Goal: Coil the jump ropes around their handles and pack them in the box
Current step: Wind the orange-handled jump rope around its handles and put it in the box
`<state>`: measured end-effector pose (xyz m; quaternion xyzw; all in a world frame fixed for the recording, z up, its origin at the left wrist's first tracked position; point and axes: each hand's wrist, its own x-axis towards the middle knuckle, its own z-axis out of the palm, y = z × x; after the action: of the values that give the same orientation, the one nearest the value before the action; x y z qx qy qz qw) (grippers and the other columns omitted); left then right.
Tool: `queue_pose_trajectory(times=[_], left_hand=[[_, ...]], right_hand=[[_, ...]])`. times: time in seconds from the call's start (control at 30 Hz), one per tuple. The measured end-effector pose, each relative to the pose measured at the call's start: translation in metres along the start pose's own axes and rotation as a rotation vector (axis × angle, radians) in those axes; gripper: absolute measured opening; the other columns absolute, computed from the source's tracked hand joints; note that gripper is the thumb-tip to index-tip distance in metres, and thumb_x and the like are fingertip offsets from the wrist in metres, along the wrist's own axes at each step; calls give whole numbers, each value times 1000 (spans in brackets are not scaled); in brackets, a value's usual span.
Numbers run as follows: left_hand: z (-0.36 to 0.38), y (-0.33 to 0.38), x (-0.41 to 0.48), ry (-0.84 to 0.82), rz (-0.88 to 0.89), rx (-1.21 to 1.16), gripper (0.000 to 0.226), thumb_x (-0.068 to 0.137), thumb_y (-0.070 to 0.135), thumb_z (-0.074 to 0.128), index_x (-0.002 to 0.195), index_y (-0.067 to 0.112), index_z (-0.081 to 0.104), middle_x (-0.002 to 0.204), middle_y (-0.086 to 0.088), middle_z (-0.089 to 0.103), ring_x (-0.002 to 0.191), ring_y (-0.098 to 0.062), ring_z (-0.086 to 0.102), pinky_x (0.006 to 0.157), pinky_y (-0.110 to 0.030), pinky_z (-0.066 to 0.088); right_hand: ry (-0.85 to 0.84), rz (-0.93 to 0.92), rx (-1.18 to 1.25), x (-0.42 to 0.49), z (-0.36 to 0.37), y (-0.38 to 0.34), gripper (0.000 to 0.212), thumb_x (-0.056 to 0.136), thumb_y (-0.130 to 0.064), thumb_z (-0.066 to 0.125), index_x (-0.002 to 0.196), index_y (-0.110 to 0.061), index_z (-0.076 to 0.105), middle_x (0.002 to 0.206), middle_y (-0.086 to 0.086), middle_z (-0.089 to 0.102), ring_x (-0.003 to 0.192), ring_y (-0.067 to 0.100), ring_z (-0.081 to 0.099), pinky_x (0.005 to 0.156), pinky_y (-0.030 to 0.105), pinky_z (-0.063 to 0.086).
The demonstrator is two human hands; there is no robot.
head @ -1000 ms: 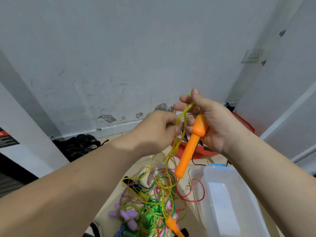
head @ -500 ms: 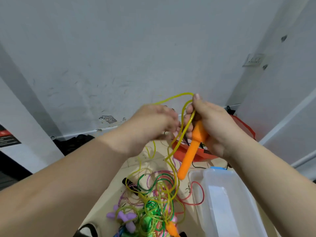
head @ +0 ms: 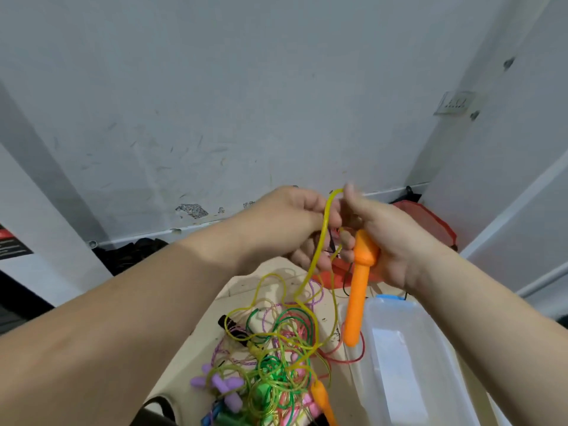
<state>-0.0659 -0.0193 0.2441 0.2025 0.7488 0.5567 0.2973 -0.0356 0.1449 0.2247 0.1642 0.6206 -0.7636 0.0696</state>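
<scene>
My right hand (head: 390, 238) grips the top of an orange jump-rope handle (head: 358, 290), which hangs downward. Its yellow rope (head: 319, 250) loops over my right thumb and drops to the table. My left hand (head: 285, 226) is raised beside the right one, fingers curled around the yellow rope. Below lies a tangled pile of ropes (head: 276, 358), yellow, green, pink and red, with the second orange handle (head: 322, 401), purple handles (head: 221, 385) and a green handle (head: 264, 392). A clear plastic box (head: 399, 364) stands to the right.
The ropes and box lie on a beige table (head: 209, 333). A red bag (head: 430, 219) and black things (head: 132, 250) lie on the floor by the grey wall. A switch plate (head: 456, 103) is on the right wall.
The yellow loop that stood high over both hands has come down close to my right thumb. Both hands shifted slightly; the orange handle hangs lower and nearer the box.
</scene>
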Motion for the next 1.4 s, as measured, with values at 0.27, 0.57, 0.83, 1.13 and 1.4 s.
queue_pose_trajectory(times=[0.27,0.57,0.83,1.13,1.4], left_hand=[[-13,12,6,124,-54,-735,17,99,14,49,104,2,61,98,-19,70,75,-28,72,67,-38,64],[-14,-18,8,236,-82,-119,30,90,-9,57,112,9,67,103,-18,72,82,-24,67,81,-48,60],[6,-30,13,90,89,202,13,102,12,57,98,7,68,82,-17,70,74,-20,70,75,-42,59],[-23,4,20,511,79,-841,11,103,2,51,111,2,58,81,-17,72,77,-23,77,66,-31,63],[-4,-4,11,188,-53,-422,26,90,-14,47,97,2,67,88,-12,78,84,-22,74,83,-33,58]], right_hand=[[-168,103,-208,-1,13,10,57,101,-64,41,94,-13,66,82,22,69,43,23,48,42,27,41],[-118,-38,229,0,12,-11,36,101,-38,50,86,-10,66,69,5,51,49,18,39,48,28,37],[-41,-60,254,-3,8,-22,35,105,-39,50,102,-8,66,82,6,68,44,13,41,42,23,36],[-195,-52,-324,-3,-8,5,59,98,-55,54,102,1,70,101,28,72,44,22,46,44,27,39],[-104,-148,70,-1,10,-10,26,106,-24,50,85,-10,57,66,3,56,47,17,40,44,26,38]])
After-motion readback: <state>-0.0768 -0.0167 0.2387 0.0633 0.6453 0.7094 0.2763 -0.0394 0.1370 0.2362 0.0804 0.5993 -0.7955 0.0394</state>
